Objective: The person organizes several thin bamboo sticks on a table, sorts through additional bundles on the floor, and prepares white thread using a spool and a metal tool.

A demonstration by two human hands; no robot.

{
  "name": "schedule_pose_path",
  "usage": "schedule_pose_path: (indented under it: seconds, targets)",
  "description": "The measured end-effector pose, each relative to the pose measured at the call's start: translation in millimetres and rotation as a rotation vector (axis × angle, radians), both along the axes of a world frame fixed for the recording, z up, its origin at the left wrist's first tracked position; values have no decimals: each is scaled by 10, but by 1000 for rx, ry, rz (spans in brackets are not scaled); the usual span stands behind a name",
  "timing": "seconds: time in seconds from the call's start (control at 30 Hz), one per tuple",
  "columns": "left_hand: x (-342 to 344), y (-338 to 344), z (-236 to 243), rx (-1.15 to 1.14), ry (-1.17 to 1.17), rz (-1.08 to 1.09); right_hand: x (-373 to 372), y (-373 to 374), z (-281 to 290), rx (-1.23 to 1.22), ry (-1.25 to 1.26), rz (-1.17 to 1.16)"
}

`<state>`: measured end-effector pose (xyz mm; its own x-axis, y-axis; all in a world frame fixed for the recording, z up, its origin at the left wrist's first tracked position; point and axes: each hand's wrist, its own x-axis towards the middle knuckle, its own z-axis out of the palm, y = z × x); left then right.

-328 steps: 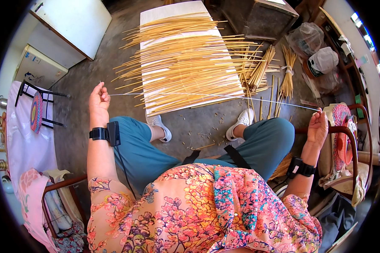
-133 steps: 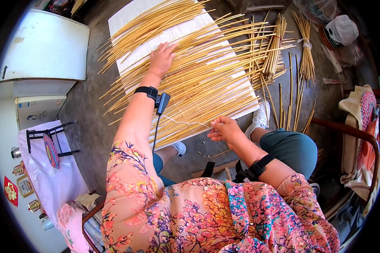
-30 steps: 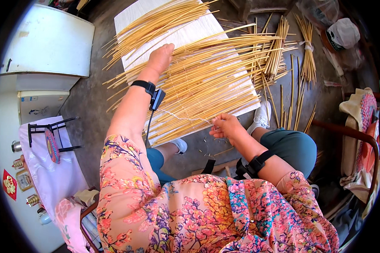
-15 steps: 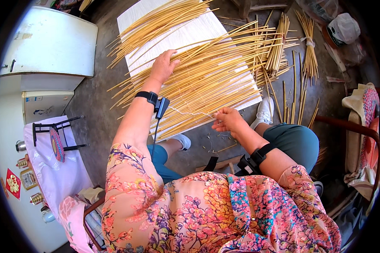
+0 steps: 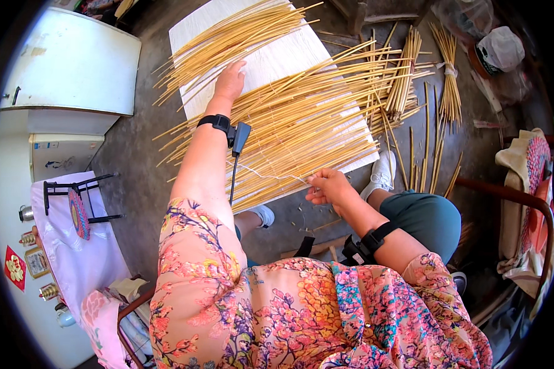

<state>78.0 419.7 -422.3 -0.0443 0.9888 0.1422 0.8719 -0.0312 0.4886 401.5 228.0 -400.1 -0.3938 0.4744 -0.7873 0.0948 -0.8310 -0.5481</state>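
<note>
My right hand (image 5: 329, 186) is closed in a pinch on the end of a thin white string (image 5: 276, 177). The string runs slack leftward over a mat of straw-coloured stalks (image 5: 277, 135), where thin strings cross the stalks. My left hand (image 5: 229, 81) is stretched out beyond the mat, over the gap before a loose pile of similar stalks (image 5: 228, 40). Its fingers look apart, nothing visible in them, near the pile's close edge. Mat and pile both lie on a white board (image 5: 188, 31).
Tied bundles of stalks (image 5: 450, 74) and loose cut pieces (image 5: 426, 135) lie on the floor at the right. My shoes flank the board's near edge. A chair with a curved arm (image 5: 505, 194) stands at right, a white cabinet (image 5: 74, 61) at far left, a cloth-covered table (image 5: 86, 246) below it.
My left hand has moved away from me, off the mat and toward the far pile. My right hand, still pinching the string, has shifted slightly left with the whole view.
</note>
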Motion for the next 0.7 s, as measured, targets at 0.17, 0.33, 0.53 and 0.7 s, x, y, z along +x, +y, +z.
schedule_pose_path:
  seconds: [0.17, 0.33, 0.53, 0.7]
  targets:
    - [146, -281, 53, -185, -35, -97, 8, 0, -8, 7, -17, 34]
    - [267, -299, 134, -296, 72, -210, 9, -8, -99, -2, -1, -25]
    - [467, -344, 225, -266, 118, -234, 64, 64, -110, 19, -29, 37]
    - [609, -610, 107, 25, 253, -249, 79, 100, -209, 22, -23, 35]
